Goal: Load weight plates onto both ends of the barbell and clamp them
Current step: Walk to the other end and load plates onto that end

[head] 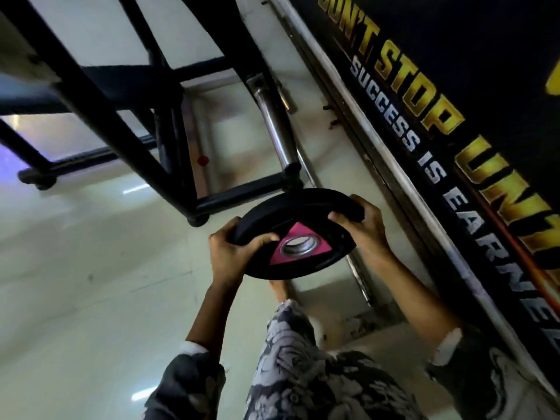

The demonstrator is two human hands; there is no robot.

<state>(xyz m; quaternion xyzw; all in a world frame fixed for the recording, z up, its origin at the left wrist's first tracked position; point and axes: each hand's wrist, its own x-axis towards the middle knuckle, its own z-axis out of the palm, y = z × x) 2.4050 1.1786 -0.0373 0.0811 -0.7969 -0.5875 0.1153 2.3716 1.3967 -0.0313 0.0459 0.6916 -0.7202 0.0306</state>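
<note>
A black weight plate point(306, 207) with a pink triangle and a metal-ringed centre hole hangs in the air at the middle of the view, tilted nearly flat. My left hand point(233, 256) grips its left rim, thumb on top. My right hand point(360, 225) grips its right rim. Beyond the plate, a shiny steel barbell sleeve point(277, 131) points towards it, its end just above the plate's far edge. The rest of the bar is hidden.
A black steel rack frame point(127, 128) stands on the pale tiled floor point(91, 283) to the left and behind. A dark wall banner point(454, 101) with gold lettering runs along the right. My foot point(278, 291) shows under the plate.
</note>
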